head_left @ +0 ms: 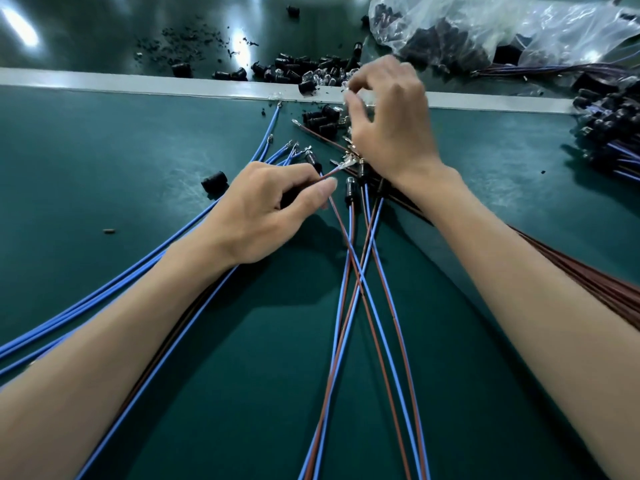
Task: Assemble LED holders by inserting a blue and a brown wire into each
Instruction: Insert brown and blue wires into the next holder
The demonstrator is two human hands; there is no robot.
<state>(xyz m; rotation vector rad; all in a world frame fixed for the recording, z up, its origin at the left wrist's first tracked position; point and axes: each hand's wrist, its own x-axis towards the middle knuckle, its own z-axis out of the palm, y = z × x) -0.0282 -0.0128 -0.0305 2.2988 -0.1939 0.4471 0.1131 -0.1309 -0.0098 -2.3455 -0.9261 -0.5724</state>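
Note:
My left hand [266,206] grips a black LED holder, mostly hidden in its curled fingers, and pinches a blue and a brown wire [341,226] that run back toward me. My right hand [388,116] hovers over a small heap of black holders [320,121] and clear LEDs by the white strip, its fingertips pinching a small clear part that is blurred. Loose blue wires [266,147] with metal terminals fan out to the left. A bundle of brown wires [588,271] lies under my right forearm. Finished holders [350,192] with wires lie between my hands.
A white strip [138,83] crosses the green mat [104,161]. Beyond it lie more black holders [294,69] and debris. A clear plastic bag [467,26] of black parts sits at the back right, and a pile of wired holders [613,133] at the right edge. One loose holder [214,181] lies left of my left hand.

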